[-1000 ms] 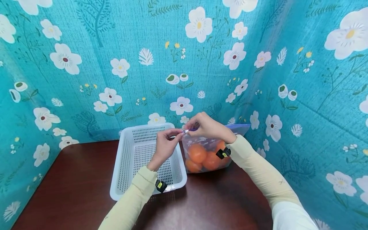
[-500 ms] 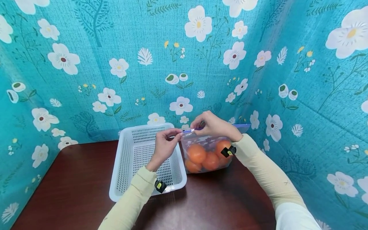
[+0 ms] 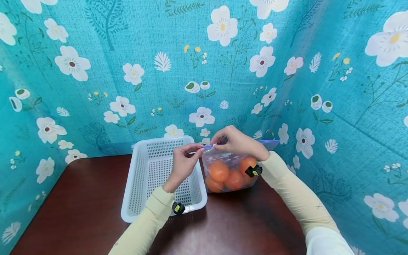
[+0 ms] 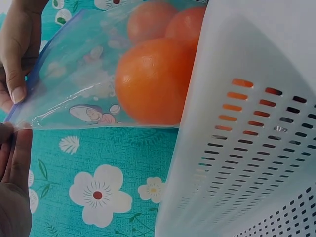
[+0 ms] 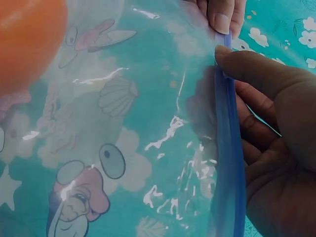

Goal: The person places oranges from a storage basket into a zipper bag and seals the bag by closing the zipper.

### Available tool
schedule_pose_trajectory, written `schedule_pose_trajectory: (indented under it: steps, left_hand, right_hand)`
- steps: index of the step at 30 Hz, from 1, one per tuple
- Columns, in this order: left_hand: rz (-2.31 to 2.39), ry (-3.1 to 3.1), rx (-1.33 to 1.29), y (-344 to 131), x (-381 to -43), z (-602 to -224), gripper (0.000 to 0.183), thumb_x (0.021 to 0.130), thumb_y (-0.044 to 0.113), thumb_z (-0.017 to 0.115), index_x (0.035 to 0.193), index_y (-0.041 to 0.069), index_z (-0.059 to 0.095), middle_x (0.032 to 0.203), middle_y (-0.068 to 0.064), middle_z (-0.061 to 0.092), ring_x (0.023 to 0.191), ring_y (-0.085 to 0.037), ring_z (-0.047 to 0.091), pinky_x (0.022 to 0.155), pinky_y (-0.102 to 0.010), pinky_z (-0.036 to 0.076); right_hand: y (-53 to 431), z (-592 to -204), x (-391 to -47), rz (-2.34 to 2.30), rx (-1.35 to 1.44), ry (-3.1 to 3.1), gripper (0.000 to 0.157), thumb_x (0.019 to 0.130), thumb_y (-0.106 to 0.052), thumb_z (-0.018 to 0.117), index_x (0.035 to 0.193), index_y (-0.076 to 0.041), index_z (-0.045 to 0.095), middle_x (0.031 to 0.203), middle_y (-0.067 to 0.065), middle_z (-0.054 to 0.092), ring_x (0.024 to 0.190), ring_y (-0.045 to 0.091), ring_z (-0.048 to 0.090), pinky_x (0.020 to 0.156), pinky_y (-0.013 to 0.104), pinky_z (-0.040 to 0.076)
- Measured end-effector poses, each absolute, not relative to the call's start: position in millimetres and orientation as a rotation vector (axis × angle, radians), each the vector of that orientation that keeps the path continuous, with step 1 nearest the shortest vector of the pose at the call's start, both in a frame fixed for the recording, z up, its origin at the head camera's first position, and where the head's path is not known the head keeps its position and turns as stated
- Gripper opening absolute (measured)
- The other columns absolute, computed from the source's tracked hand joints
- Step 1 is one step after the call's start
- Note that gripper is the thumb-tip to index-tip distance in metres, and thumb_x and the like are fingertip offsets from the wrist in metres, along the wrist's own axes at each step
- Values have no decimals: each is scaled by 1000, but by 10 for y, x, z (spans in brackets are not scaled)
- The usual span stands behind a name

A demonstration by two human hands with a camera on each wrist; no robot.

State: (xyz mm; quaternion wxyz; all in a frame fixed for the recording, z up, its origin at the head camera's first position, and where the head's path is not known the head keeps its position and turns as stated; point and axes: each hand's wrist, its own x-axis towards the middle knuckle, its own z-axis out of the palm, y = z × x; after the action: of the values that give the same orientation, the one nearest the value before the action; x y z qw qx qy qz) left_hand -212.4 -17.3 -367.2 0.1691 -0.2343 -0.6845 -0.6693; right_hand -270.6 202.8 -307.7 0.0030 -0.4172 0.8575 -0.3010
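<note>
A clear zip bag [image 3: 208,160] with printed cartoon figures stands on the table, holding several oranges [image 3: 218,171]. Along its top runs a purple zip strip [image 5: 230,148]. My left hand [image 3: 184,163] pinches the strip's left end between thumb and fingers. Just to the right of it, my right hand [image 3: 236,142] pinches the strip too, thumb [image 5: 256,66] on the near side and fingers behind. In the left wrist view, both hands sit close together at the bag's upper corner. From there the strip extends behind the right hand to the bag's far right end.
A white perforated plastic basket [image 3: 128,198] stands left of the bag, right up against it, beneath my left forearm. Both rest on a dark reddish-brown table [image 3: 92,198]. Teal flowered cloth [image 3: 153,88] hangs behind and at the right.
My right hand has shifted a little to the right along the zip strip, away from my left hand, then stayed about there. The left hand keeps its place at the corner.
</note>
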Motion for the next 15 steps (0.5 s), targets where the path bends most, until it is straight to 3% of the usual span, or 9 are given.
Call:
schedule_pose_trajectory:
  steps: [7, 15]
  left_hand:
    - [-1868, -1965, -668, -176, -2120, -3672, 11, 92, -8, 67, 100, -12, 74, 100, -26, 74, 87, -42, 73, 74, -19, 59]
    - [-1836, -1978, -677, -172, -2132, -3675, 10, 93, -7, 68, 99, -10, 75, 100, -24, 74, 90, -37, 73, 77, -23, 61]
  right_hand:
    - [2053, -3084, -2740, -949, -1336, 2673, 8, 92, -10, 76, 98, -13, 81, 91, -2, 76, 75, 10, 68, 71, 31, 61]
    - [2112, -3089, -2756, -980, -1304, 2658, 8, 91, -11, 77, 97, -16, 81, 90, -5, 76, 76, 11, 69, 73, 36, 62]
